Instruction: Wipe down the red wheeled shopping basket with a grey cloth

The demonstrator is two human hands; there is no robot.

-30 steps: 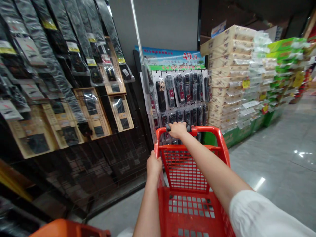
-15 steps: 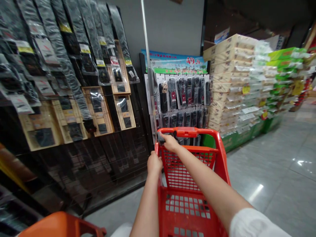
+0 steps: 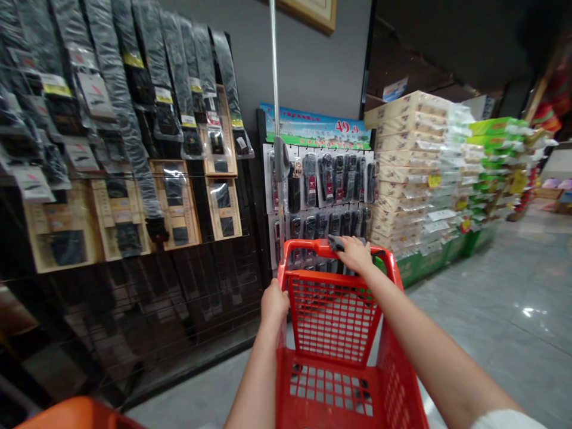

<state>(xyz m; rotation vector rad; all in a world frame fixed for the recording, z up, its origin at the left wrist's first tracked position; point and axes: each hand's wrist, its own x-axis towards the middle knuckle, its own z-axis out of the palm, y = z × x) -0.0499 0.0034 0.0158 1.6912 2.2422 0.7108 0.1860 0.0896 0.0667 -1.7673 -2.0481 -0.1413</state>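
A red plastic shopping cart [image 3: 330, 351] stands in front of me, its basket side toward me. My left hand [image 3: 274, 302] is closed around the cart's left upper edge. On the top bar [image 3: 304, 244] lies my right hand [image 3: 355, 255], closed over a dark grey cloth [image 3: 336, 243] that it presses against the bar right of the middle. Part of the cloth is hidden beneath the fingers. A thin metal pole [image 3: 274, 71] rises by the cart's left corner.
Packaged belts [image 3: 120, 107] and wooden boxes [image 3: 174, 205] hang on a dark rack at left. A belt display [image 3: 328, 185] stands behind the cart. Stacked cartons [image 3: 402, 173] line the right, beside grey floor [image 3: 496, 322]. An orange plastic object [image 3: 80, 414] is at lower left.
My right hand has slid with the grey cloth from the bar's left corner to right of its middle. My left hand stays on the left edge. The view has shifted slightly.
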